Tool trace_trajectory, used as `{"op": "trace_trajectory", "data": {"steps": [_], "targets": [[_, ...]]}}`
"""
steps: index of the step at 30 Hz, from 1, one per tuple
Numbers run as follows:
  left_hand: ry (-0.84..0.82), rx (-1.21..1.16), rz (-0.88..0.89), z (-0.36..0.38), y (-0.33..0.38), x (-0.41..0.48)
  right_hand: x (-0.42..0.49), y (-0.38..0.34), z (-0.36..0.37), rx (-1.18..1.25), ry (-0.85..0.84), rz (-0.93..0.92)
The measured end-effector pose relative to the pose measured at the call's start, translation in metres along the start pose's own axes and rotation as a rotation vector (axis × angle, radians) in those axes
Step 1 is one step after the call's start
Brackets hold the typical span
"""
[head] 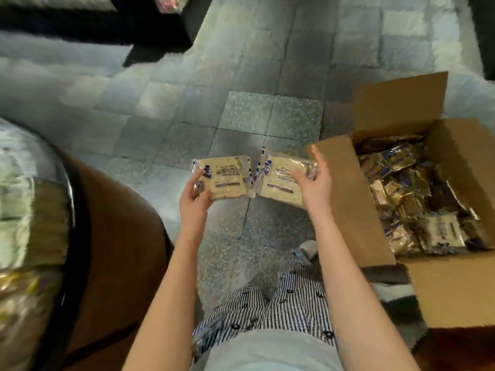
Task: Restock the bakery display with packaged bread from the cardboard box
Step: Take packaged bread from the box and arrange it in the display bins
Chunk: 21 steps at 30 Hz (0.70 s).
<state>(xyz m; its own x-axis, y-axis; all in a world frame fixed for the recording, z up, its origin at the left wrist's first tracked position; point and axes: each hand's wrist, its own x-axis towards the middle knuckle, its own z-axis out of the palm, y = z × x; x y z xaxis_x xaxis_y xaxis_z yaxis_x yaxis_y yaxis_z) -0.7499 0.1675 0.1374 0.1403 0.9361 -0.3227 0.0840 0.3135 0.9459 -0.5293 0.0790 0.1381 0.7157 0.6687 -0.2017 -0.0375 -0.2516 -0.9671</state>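
- Two flat clear-plastic packets of pale bread
- One open brown cardboard box
- Heaped shiny wrapped packets inside it: too many to count
- Two bare hands

Materials and finish, your view
Left pack in your left hand and right pack in your right hand: clear glossy plastic film. Cardboard box right of your right hand: matt brown. Boxed packs: shiny wrap. Floor tiles beneath both hands: speckled stone, slight sheen.
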Motion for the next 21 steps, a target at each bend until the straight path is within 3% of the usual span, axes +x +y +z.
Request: {"op": "trace_trajectory", "data": {"steps": [7, 16, 21], "targets": [[0.351, -0.140, -0.019, -0.154, -0.014, -0.065, -0.076, -0.022, 0.111, -0.196, -0.345, -0.082], [0.791, -0.360, 0.068, -0.279, -0.032, -0.153, -0.180, -0.039, 0.247, -0.281, -0.805, -0.131], [1.051, -0.427, 0.072, -0.350, -0.063, -0.197, -0.240, -0.040, 0.319, -0.273, -0.948, -0.160]]}}
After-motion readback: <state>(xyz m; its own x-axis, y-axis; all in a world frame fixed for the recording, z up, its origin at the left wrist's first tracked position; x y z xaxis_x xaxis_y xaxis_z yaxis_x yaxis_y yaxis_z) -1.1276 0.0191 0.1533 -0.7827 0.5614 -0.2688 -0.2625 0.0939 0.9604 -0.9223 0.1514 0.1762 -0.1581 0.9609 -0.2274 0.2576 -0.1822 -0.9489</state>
